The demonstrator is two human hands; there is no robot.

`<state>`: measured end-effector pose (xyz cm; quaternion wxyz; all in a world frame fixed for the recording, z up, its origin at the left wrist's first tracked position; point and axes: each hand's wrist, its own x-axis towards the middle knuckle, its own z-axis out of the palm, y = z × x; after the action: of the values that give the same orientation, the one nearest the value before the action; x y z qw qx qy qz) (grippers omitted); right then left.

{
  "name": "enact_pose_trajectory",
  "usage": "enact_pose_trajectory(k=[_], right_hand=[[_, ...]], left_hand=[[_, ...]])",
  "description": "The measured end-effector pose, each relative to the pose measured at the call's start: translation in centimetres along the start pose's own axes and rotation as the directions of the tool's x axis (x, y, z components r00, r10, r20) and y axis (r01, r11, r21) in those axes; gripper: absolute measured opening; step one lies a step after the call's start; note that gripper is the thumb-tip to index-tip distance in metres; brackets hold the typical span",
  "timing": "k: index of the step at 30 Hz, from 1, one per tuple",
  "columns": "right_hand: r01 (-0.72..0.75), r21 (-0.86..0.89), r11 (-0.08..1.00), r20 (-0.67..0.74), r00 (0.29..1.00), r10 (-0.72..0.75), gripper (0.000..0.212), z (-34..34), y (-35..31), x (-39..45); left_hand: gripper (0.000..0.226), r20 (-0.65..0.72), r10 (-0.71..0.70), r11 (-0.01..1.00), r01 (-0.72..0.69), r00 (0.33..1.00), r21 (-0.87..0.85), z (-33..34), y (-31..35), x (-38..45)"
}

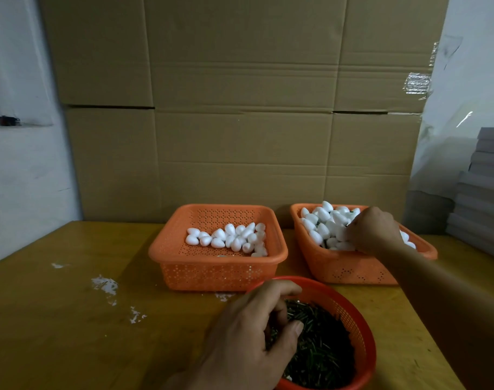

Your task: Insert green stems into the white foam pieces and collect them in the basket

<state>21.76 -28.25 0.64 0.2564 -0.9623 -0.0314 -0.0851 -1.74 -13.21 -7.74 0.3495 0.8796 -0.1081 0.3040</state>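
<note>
Cardboard boxes [240, 108] behind wooden table [57, 319]; grey stack [485, 192], perhaps boards, right.

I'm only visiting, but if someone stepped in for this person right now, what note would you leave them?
Left hand: over the round red basket of green stems, fingers curled among them, picking.
Right hand: reaching into the right orange basket, on the heaped white foam pieces; whether it grips one is hidden.
Middle orange basket: a smaller batch of foam pieces with no stems showing.
Done: dark stems show among the right heap, so some appear finished.
Left: stem the middle batch, probably collecting in the right basket.
</note>
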Motion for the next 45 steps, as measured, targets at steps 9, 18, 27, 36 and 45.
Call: enact_pose_trajectory(k=[9, 18, 27, 36, 45], right_hand=[[0.188, 0.246, 0.951, -0.198, 0.970, -0.141, 0.035, -0.1, 1.9, -1.4], [0.423, 0.516, 0.745, -0.250, 0.906, -0.342, 0.023, -0.9, 1.9, -8.6], [0.508, 0.382, 0.772, -0.079, 0.850, -0.520, 0.007, 2.0, 2.9, -12.7], [0.567, 0.370, 0.736, -0.203, 0.822, -0.531, 0.023, 2.4, 2.6, -13.3], [0.640, 0.314, 0.701, -0.214, 0.767, -0.605, 0.005, 2.5, 2.3, -14.2]], left_hand=[[0.024, 0.010, 0.000, 1.000, 0.000, 1.000, 0.008, 0.0, 0.2, 0.0], [0.037, -0.065, 0.066, 0.996, -0.070, 0.996, -0.061, -0.4, 0.2, 0.5], [0.024, -0.183, -0.121, 0.993, 0.120, 0.976, -0.015, -3.0, -1.4, 2.7], [0.035, 0.020, -0.423, 0.880, 0.406, 0.906, 0.245, -6.9, -6.2, 12.3], [0.056, 0.435, -0.727, 0.653, 0.339, 0.532, 0.677, -3.9, -10.0, 17.3]])
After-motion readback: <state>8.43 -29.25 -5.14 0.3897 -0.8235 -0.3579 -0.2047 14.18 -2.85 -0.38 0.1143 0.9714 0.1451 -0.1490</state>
